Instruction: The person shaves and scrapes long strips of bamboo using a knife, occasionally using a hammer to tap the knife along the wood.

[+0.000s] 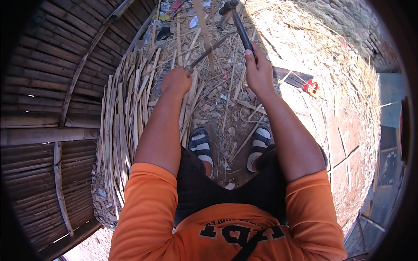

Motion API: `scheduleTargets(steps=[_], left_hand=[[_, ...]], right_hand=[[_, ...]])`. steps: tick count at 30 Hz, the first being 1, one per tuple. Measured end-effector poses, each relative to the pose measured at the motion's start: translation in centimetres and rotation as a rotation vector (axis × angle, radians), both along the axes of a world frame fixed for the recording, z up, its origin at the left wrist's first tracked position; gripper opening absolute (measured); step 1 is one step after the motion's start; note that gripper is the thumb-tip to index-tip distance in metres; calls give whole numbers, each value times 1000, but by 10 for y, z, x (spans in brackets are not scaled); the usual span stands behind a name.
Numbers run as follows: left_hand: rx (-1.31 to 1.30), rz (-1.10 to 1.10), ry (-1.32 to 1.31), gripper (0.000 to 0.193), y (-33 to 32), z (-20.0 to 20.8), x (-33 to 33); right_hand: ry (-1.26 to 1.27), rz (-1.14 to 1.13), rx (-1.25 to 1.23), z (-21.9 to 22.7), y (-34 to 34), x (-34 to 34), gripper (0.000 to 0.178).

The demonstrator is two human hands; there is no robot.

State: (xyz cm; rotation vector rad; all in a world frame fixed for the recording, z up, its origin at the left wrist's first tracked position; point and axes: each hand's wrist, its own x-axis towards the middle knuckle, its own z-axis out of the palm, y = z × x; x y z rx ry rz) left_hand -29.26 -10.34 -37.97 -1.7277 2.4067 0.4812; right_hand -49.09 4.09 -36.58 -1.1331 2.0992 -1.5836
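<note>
My left hand [176,81] is wrapped round the handle of a long knife [209,51], whose blade slants up and to the right. The blade crosses an upright wooden or bamboo strip [203,28]; I cannot tell whether it cuts into it. In my right hand [260,71] is a hammer [241,28] with a dark handle, gripped near the lower end with the thumb along it. The hammer head is raised beyond the knife tip, apart from the blade as far as I can see.
Many split bamboo strips [119,130] lie piled along the left, beside a slatted bamboo wall [56,65]. A saw with a red and yellow handle [311,88] rests on the ground to the right. Straw, stones and scraps litter the ground around my sandalled feet [200,145].
</note>
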Motion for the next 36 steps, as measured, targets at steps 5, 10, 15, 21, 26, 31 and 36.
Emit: scheduleTargets(steps=[5, 10, 15, 21, 26, 31, 36], left_hand=[[-35, -40, -8, 40, -2, -6, 1], [-80, -36, -59, 39, 1, 9, 6], [-91, -27, -49, 42, 14, 45, 14], [-77, -104, -105, 43, 21, 21, 12], [-30, -35, -75, 46, 8, 6, 7], [-15, -25, -74, 47, -1, 7, 7], [-16, -23, -53, 49, -5, 4, 12]], right_hand=[[57, 51, 288, -37, 5, -4, 42], [-9, 86, 206, -32, 2, -15, 48], [-164, 69, 161, 1, 1, -12, 48], [-115, 53, 160, -22, 4, -17, 48], [-117, 35, 134, -12, 7, -11, 45], [5, 18, 184, -16, 19, -1, 41], [115, 100, 396, -62, 25, -6, 41]])
